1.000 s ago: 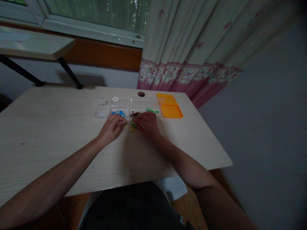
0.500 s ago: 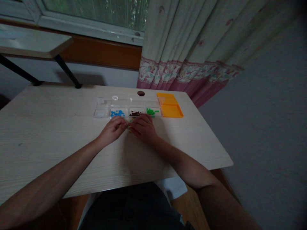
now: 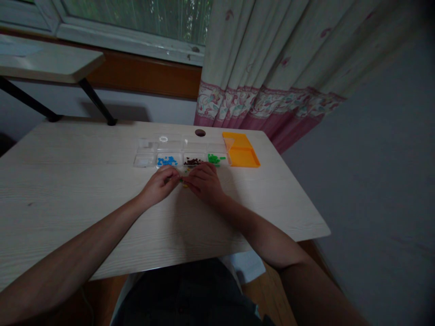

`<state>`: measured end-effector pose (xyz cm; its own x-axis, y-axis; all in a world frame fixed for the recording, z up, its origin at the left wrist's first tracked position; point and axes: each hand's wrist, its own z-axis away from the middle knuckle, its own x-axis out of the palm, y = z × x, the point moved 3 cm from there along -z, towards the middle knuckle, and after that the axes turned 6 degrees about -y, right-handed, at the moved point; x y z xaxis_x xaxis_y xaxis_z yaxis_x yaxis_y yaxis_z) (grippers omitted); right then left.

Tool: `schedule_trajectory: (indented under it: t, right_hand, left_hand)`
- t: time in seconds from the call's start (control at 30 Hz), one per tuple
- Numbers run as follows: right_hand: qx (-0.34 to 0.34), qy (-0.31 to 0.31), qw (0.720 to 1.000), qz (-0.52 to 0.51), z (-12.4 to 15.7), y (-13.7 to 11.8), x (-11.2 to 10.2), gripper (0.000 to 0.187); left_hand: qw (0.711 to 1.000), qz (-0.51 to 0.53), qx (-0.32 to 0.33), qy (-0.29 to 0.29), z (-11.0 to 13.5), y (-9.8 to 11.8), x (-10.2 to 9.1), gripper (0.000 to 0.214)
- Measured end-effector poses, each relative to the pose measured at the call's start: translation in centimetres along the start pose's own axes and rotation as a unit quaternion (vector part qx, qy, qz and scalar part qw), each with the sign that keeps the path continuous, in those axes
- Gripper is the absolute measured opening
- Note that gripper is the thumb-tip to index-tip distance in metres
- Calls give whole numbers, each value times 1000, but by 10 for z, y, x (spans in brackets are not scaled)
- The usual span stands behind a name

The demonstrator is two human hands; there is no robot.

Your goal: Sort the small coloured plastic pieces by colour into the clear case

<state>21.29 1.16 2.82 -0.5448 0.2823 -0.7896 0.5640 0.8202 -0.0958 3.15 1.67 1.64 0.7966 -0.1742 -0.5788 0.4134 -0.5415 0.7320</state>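
Observation:
My left hand (image 3: 160,183) is closed in a pinch, its fingertips meeting those of my right hand (image 3: 205,181) just in front of a clear compartment tray (image 3: 145,161). Between the fingertips shows a tiny greenish piece (image 3: 181,179), too small to name. My right hand is closed too, fingers pressed together and bent over the table. A bit of yellow (image 3: 185,185) peeks out beneath it, mostly hidden. In the tray's near row lie small blue pieces (image 3: 167,161), dark brown pieces (image 3: 193,161) and green pieces (image 3: 215,158), in separate compartments.
An orange tray or lid (image 3: 244,156) lies at the right end of the clear tray. Behind is a round hole (image 3: 200,132) in the pale wooden table (image 3: 84,194). A raised shelf (image 3: 50,63) on black legs stands back left; a curtain (image 3: 251,90) hangs behind.
Both hands stay in nearly the same place, fingertips still together. A little more of the greenish piece shows between them. The whole view has shifted very slightly.

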Motion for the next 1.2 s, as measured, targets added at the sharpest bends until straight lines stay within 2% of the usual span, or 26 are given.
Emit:
schedule_trajectory:
  t: [0.17, 0.27, 0.4, 0.53, 0.8, 0.97, 1.2]
  right_hand:
    - [51, -19, 999, 5, -1, 10, -1, 17]
    - [137, 0, 990, 18, 3, 38, -8, 18]
    - [259, 48, 962, 63, 17, 84, -21, 21]
    - [320, 51, 940, 102, 26, 102, -23, 23]
    - [350, 7, 930, 113, 24, 95, -16, 24]
    - [326, 33, 939, 109, 22, 95, -17, 24]
    - [272, 58, 957, 83, 18, 86, -14, 27]
  left_hand:
    - [1000, -20, -1, -2, -1, 2, 0, 29]
    - [1000, -26, -3, 1, 0, -1, 0, 28]
    - [1000, -24, -2, 10, 1, -5, 1, 27]
    - [1000, -24, 3, 14, 2, -5, 1, 26]
    - [999, -36, 6, 25, 2, -6, 0, 23]
    - [995, -94, 19, 18, 2, -2, 0, 23]
    - [979, -199, 32, -37, 4, 4, 9, 40]
